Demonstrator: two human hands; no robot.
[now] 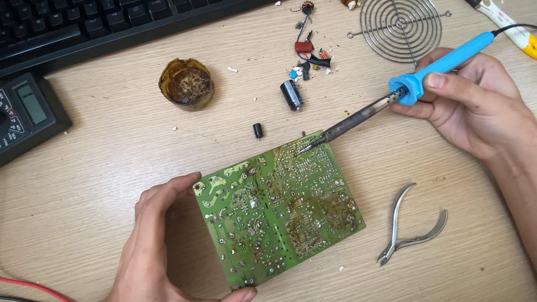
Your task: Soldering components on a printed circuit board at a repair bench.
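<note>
The left hand (151,240) has its grip clenched on the near-left edge of a green circuit board (278,208) lying solder side up on the wooden counter (112,168). The right hand (475,106) grasps a blue-handled soldering iron (414,84), its tip touching the board's far edge, with silver nippers (411,226) to the right and a brown flux tin (186,84) and black capacitor (291,94) beyond

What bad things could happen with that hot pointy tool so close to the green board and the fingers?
The soldering iron in the right hand has its tip on the far edge of the circuit board. The left hand grips the board's near edge, so a slip might burn those fingers. Resting too long could scorch the board. The board seems raised off the table, so it might tip.
</note>
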